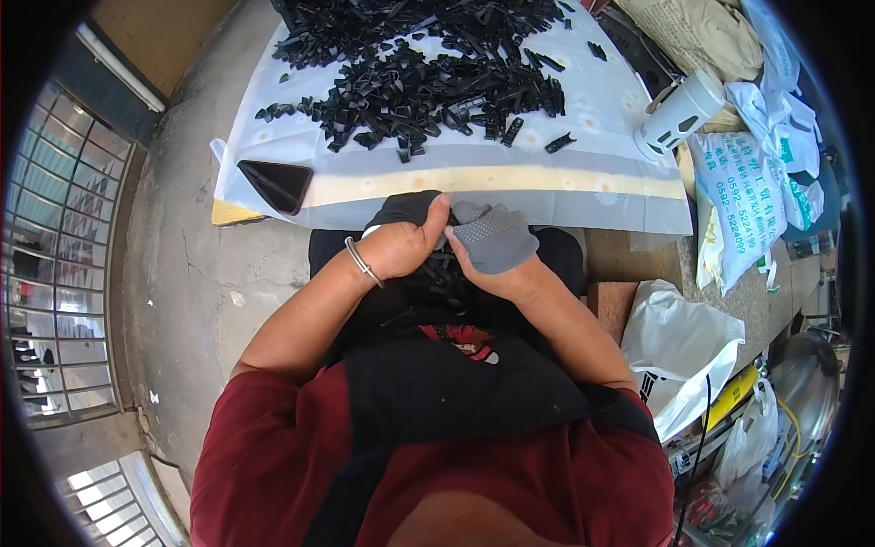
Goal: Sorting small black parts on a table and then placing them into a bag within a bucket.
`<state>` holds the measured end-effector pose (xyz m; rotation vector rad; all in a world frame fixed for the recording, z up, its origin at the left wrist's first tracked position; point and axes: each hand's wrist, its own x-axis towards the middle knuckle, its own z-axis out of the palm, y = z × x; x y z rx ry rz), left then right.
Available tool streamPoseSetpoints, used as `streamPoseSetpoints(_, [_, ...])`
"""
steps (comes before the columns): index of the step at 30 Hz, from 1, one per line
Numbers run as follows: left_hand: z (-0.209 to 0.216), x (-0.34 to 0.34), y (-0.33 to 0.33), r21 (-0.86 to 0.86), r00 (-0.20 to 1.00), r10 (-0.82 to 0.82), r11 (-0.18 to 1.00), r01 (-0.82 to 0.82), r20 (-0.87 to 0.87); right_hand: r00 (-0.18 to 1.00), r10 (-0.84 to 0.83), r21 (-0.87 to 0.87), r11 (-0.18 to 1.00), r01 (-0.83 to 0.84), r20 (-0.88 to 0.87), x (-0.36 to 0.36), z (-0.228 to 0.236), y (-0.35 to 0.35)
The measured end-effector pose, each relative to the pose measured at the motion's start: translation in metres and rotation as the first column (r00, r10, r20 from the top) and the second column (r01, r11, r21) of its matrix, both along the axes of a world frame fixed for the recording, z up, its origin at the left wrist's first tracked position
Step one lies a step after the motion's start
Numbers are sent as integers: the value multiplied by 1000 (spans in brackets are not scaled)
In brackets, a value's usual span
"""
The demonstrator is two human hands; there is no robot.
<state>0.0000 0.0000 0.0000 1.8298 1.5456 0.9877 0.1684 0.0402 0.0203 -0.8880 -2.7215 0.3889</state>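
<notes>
My left hand [406,239] and my right hand [492,255] meet over my lap, just in front of the table's near edge. A dark glove covers the left fingers, and a grey dotted glove [497,235] covers the right ones; both thumbs are bare. The hands are closed, fingers curled inward, with the thumbs close together. Whatever is between them is mostly hidden; only something dark shows. Below the hands, small black plastic pieces [442,269] lie on my lap. A large pile of similar black plastic parts [401,91] spreads over the table ahead.
A plastic-covered table [620,178] stands in front. It carries a black phone [278,187] at the near left and a white tumbler [679,114] at the right. Printed sacks [743,205] and a white plastic bag [684,342] crowd the right side. Barred windows [64,246] are at left.
</notes>
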Motion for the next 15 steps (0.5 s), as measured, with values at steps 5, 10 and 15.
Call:
streamPoseSetpoints(5, [18, -6, 1, -116, 868, 13, 990, -81, -496, 998, 35, -1, 999, -35, -49, 12, -5, 10])
streamPoseSetpoints(10, [-11, -36, 25, 416, 683, 495, 860, -296, -538, 962, -270, 253, 929, 269, -31, 16, 6, 73])
streamPoseSetpoints(15, [-17, -28, 55, 190, 714, 364, 930, -315, -598, 912, -360, 213, 924, 319, 195, 3, 7, 105])
